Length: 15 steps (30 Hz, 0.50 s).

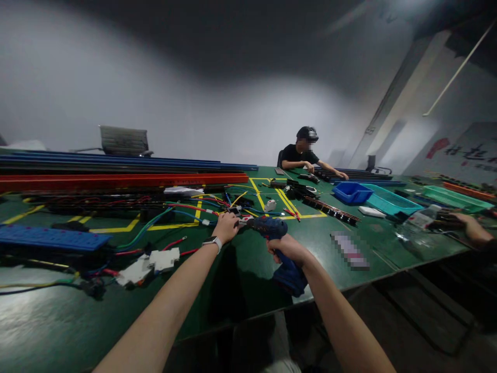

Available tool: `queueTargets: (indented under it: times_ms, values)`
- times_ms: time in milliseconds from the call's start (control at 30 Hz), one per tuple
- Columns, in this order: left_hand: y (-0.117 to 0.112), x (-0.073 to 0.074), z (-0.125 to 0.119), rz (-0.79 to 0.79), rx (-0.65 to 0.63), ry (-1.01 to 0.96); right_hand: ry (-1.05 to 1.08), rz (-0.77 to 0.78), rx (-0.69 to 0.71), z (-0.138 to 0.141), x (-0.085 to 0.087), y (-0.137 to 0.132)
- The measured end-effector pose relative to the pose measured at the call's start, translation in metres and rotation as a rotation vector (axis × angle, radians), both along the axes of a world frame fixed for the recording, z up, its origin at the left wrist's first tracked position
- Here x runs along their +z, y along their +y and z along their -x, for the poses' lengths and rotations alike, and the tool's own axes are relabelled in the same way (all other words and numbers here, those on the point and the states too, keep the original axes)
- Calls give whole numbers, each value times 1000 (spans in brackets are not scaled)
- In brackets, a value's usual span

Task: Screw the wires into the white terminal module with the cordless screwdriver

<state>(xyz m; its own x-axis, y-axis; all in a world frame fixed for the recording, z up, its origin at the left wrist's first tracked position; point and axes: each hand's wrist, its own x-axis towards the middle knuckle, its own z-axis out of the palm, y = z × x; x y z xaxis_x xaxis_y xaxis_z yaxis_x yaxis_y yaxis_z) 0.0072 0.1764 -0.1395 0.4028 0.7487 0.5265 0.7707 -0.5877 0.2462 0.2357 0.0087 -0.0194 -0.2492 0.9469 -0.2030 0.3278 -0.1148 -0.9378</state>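
Note:
My right hand (290, 249) is wrapped round the grip of a blue cordless drill (274, 227), which lies level with its nose pointing left. Just off the drill's nose, my left hand (227, 226) has its fingers bent and pressed together over a small dark part among wire ends. What exactly sits in those fingers is hidden. Red, blue, green and yellow wires (190, 208) run leftward from there. Nearer me on the left lie white plastic blocks (165, 259) with red leads.
Long blue bars, an orange channel (116, 181) and a blue strip (50, 238) lie on the left. To the right are a blue bin (350, 192), a turquoise basket (392, 199) and a clear bottle (421, 220). A co-worker (297, 155) sits opposite; another person's hand (468, 225) is far right.

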Motion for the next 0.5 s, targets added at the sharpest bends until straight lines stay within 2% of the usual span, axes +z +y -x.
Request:
queueTargets:
  times_ms: [300,500]
  values:
    - [5,-4,3,12,-14,-9,22,22,-10,2,2,1]
    - [10,-8,5,-3,-48,-29,61,-7,-86,9,0,-3]
